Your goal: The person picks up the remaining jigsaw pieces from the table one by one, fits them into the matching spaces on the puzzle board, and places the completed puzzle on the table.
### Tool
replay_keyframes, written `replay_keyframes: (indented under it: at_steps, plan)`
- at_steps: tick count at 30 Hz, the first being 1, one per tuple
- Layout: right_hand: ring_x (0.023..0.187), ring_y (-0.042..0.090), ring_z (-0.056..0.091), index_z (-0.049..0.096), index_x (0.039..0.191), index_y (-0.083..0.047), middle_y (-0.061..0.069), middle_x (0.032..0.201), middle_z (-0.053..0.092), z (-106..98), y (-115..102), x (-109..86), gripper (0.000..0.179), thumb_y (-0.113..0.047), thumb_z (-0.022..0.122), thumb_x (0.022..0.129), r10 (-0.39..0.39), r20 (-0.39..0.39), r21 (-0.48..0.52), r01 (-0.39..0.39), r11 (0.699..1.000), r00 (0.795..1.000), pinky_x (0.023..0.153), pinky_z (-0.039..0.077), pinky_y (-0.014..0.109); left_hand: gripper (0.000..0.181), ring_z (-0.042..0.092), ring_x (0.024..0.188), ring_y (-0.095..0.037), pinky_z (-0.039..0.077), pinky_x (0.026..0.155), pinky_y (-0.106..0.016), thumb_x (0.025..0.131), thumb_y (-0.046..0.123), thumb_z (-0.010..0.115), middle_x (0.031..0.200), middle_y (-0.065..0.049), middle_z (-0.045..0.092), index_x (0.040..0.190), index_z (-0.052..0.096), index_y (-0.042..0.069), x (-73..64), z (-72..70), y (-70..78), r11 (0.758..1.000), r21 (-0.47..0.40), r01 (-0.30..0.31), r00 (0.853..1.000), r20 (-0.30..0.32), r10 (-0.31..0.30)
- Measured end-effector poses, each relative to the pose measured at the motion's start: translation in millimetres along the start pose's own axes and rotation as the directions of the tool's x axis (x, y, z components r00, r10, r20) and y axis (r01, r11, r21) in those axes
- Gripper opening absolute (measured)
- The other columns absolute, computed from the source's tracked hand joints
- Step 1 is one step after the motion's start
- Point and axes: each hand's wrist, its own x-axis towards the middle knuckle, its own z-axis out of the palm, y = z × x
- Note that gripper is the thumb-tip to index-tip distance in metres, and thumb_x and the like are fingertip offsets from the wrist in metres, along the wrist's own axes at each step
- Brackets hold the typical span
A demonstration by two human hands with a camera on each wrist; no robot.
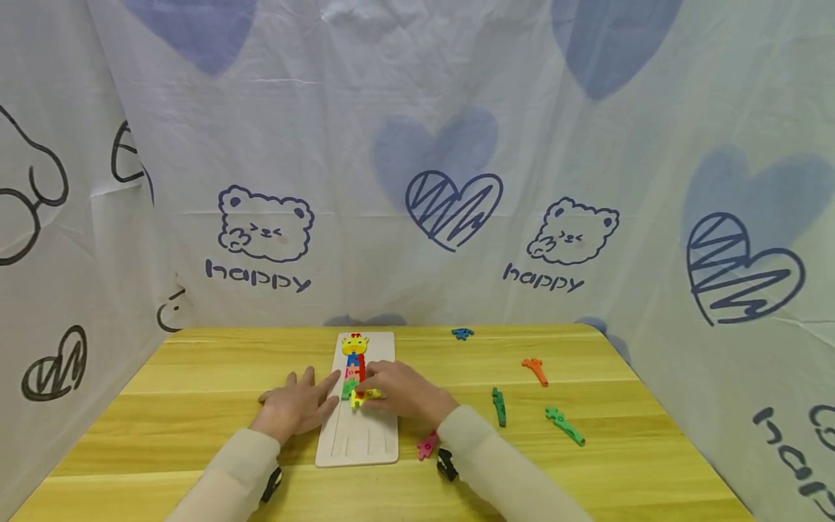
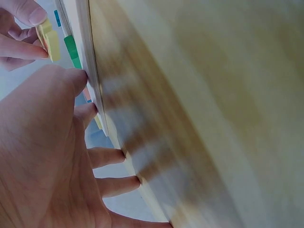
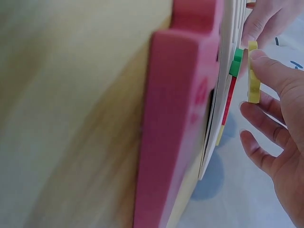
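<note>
A pale wooden puzzle board lies lengthwise on the table, with a yellow giraffe head piece at its far end. Below the head, blue, red, pink and green pieces sit in the recess. My right hand pinches a yellow puzzle piece between thumb and fingers, just above the board beside the green piece. My left hand is spread at the board's left side. In the left wrist view its thumb and index finger touch the board's edge, and the other fingertips rest on the table.
A pink piece lies close to the board's right edge, near my right wrist. Farther right are two green pieces and an orange piece. A blue piece lies at the back edge, before a printed cloth.
</note>
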Motion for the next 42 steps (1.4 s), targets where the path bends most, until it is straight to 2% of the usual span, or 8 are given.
replay_keyframes:
  at_steps: [9,15,19,24,33,42]
  plan:
    - [0.089,0.006,0.057,0.076,0.126,-0.021,-0.004,0.112,0.071,3.4,-3.1,6.6,0.035,-0.038,0.072,0.096,0.012,0.022,0.014,-0.012,1.000,1.000,0.081,0.046,0.014,0.060,0.036,0.144,-0.061,0.040,0.086,-0.090,0.107,0.052,0.040,0.164,-0.029,0.034,0.162,0.033,0.029,-0.5,-1.6,0.5,1.000,-0.016,-0.001,1.000,0.012,0.001]
    - [0.111,0.010,0.066,0.076,0.126,-0.022,-0.004,0.125,0.074,5.1,-5.8,12.5,0.035,-0.038,0.073,0.095,0.016,0.023,0.014,-0.016,1.000,1.000,0.101,0.054,0.021,0.059,0.036,0.144,-0.061,0.040,0.086,-0.091,0.107,0.052,0.040,0.163,-0.029,0.034,0.162,0.033,0.029,-0.2,-2.0,0.4,1.000,-0.017,-0.001,1.000,0.009,0.002]
    - [0.115,0.012,0.067,0.076,0.126,-0.021,-0.005,0.126,0.074,6.8,-7.6,14.4,0.035,-0.038,0.074,0.095,0.021,0.025,0.016,-0.021,1.000,0.999,0.105,0.053,0.024,0.060,0.037,0.144,-0.061,0.040,0.085,-0.090,0.107,0.052,0.040,0.163,-0.029,0.034,0.162,0.033,0.029,0.6,-1.8,0.4,1.000,-0.018,0.001,1.000,0.012,-0.001]
    - [0.109,0.011,0.066,0.076,0.126,-0.020,-0.004,0.124,0.074,7.7,-9.3,16.3,0.037,-0.039,0.073,0.095,0.031,0.033,0.027,-0.032,0.999,0.999,0.103,0.054,0.022,0.060,0.037,0.144,-0.061,0.040,0.085,-0.090,0.107,0.053,0.040,0.163,-0.028,0.035,0.162,0.033,0.030,1.0,-1.7,0.3,1.000,-0.012,0.001,1.000,0.009,-0.001]
    - [0.095,0.007,0.062,0.076,0.124,-0.019,-0.006,0.115,0.073,7.7,-13.4,19.9,0.037,-0.038,0.075,0.093,0.033,0.051,0.023,-0.034,0.999,0.998,0.090,0.053,0.017,0.059,0.038,0.143,-0.060,0.040,0.085,-0.091,0.107,0.052,0.041,0.163,-0.028,0.036,0.162,0.034,0.030,0.4,-1.5,0.7,1.000,-0.015,0.000,1.000,-0.003,0.000]
    - [0.090,0.006,0.061,0.076,0.124,-0.018,-0.005,0.113,0.073,5.6,-16.4,20.1,0.039,-0.039,0.076,0.092,0.052,0.059,0.026,-0.053,0.998,0.997,0.089,0.053,0.016,0.059,0.038,0.143,-0.060,0.040,0.084,-0.091,0.107,0.052,0.041,0.163,-0.027,0.036,0.162,0.034,0.030,-0.1,-1.1,0.2,1.000,-0.014,-0.004,1.000,-0.006,0.004]
